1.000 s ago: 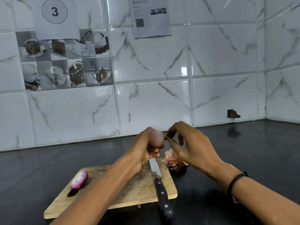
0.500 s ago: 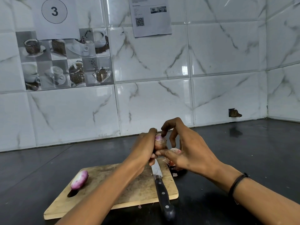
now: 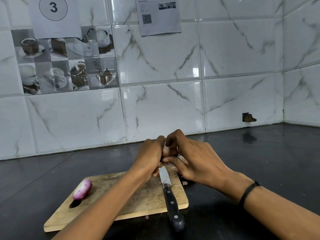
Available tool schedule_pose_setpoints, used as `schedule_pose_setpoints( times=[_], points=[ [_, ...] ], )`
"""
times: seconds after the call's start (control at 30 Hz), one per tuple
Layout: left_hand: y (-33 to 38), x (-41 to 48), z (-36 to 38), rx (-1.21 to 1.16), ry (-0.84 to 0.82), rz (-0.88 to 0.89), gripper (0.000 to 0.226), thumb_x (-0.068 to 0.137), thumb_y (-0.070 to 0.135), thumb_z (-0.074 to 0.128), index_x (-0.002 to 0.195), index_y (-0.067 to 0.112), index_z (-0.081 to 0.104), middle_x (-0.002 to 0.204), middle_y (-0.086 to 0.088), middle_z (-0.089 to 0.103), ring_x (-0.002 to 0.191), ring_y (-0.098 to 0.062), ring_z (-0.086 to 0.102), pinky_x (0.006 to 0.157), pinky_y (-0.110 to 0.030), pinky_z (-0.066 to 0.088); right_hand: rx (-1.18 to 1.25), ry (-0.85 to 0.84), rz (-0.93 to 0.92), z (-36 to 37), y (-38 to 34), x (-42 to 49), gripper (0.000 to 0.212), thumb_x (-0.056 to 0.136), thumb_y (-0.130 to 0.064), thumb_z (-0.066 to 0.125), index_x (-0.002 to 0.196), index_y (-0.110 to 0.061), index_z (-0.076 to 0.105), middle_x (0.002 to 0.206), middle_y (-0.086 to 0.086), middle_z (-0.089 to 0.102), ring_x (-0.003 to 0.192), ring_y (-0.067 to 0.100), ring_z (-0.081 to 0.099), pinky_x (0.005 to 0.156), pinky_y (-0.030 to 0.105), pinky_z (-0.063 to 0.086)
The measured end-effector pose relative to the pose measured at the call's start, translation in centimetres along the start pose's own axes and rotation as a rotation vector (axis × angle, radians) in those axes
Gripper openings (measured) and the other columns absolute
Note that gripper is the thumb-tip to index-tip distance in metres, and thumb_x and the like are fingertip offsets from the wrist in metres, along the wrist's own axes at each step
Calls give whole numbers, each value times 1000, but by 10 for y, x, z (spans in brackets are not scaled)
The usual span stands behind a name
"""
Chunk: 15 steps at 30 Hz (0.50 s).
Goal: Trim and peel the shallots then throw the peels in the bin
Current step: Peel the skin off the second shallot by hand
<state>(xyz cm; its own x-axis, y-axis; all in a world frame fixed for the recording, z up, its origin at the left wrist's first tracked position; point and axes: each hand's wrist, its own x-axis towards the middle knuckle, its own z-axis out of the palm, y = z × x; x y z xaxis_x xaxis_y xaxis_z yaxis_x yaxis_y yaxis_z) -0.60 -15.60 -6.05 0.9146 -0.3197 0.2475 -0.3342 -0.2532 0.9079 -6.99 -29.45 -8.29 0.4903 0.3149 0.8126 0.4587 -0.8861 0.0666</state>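
My left hand (image 3: 151, 155) grips a pale shallot (image 3: 165, 151) above the far edge of the wooden cutting board (image 3: 138, 200). My right hand (image 3: 194, 160) closes in from the right, its fingers curled over the shallot's top and its thumb against the side. Only a sliver of the shallot shows between the hands. A peeled purple-white shallot (image 3: 82, 189) lies on the board's left end. The black-handled knife (image 3: 170, 201) lies on the board's right side, blade pointing away. Peels (image 3: 180, 168) lie behind my right hand, mostly hidden.
A dark countertop (image 3: 251, 153) runs to the white marble-tiled wall (image 3: 155, 110) and to a corner at the right. Small peel scraps (image 3: 185, 183) lie beside the board. No bin is in view.
My right hand has moved in over the shallot, its fingers now wrapped on the top. The two hands have come closer together and cover most of the shallot and the peel pile.
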Motion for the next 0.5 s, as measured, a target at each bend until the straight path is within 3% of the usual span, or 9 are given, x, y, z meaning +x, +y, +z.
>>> schedule_pose_setpoints(
  times=[0.2, 0.33, 0.5],
  points=[
    [4, -1, 0, 35, 39, 28, 42, 97, 30, 39, 65, 6, 52, 37, -4, 43, 26, -14, 32, 35, -22, 29, 85, 60, 118, -5, 6, -1, 63, 77, -63, 74, 116, -34, 34, 90, -26, 47, 73, 6, 52, 53, 15, 35],
    [3, -1, -1, 1, 29, 24, 43, 96, 34, 41, 70, 6, 59, 36, -1, 44, 27, -14, 32, 38, -25, 29, 97, 58, 108, -3, 5, 0, 63, 76, -59, 77, 117, -34, 37, 92, -32, 48, 73, 12, 54, 55, 23, 45],
    [6, -2, -3, -5, 24, 1, 42, 97, 35, 44, 75, 7, 66, 39, -3, 48, 27, -14, 32, 35, -20, 28, 153, 29, 75, -4, 6, 0, 56, 83, -55, 72, 121, -36, 36, 107, -20, 60, 76, 10, 59, 64, 34, 53]
  ],
)
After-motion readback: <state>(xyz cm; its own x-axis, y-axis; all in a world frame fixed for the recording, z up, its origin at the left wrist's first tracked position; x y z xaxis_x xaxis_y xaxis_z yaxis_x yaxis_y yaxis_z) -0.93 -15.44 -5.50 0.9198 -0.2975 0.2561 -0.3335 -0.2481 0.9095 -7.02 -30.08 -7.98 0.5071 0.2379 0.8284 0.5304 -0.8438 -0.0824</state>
